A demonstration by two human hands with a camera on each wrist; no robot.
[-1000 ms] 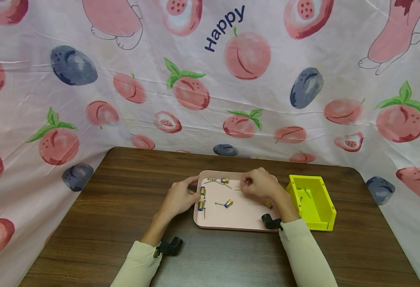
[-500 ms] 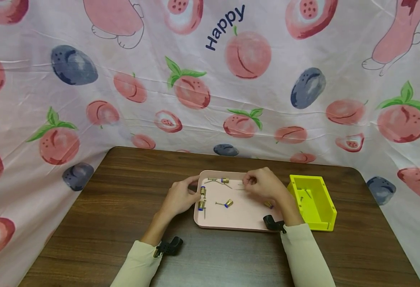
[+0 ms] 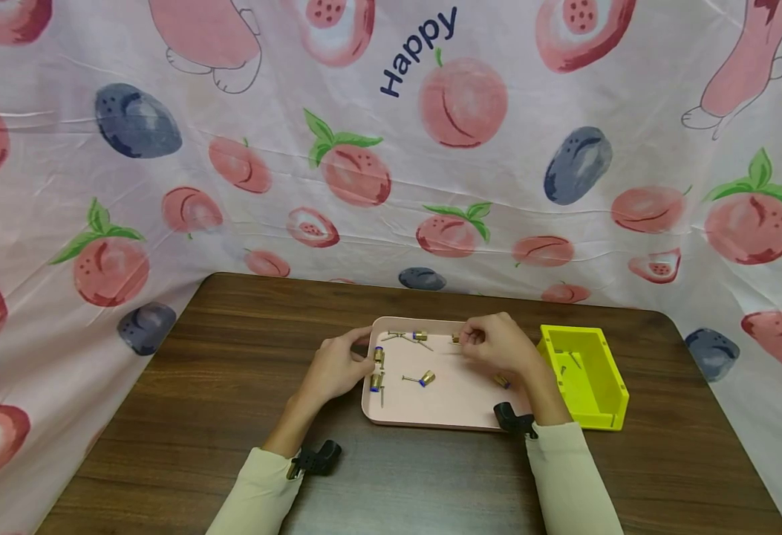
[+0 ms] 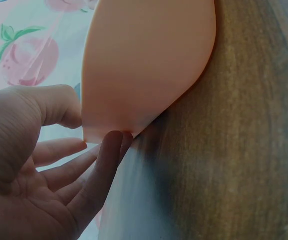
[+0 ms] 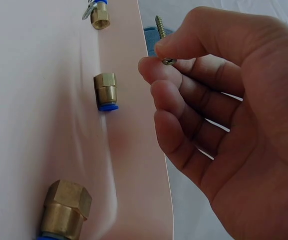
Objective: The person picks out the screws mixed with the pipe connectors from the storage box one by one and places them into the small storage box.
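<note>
The right hand [image 5: 223, 115] pinches a small brass-coloured screw [image 5: 162, 37] between thumb and forefinger, raised above the far right part of the shallow pink plastic tray [image 3: 444, 405]. The left hand [image 3: 333, 368] grips the tray's left rim, thumb on top. Brass fittings with blue collars [image 5: 105, 91] lie in the tray. A yellow plastic bin [image 3: 594, 390] stands just right of it.
</note>
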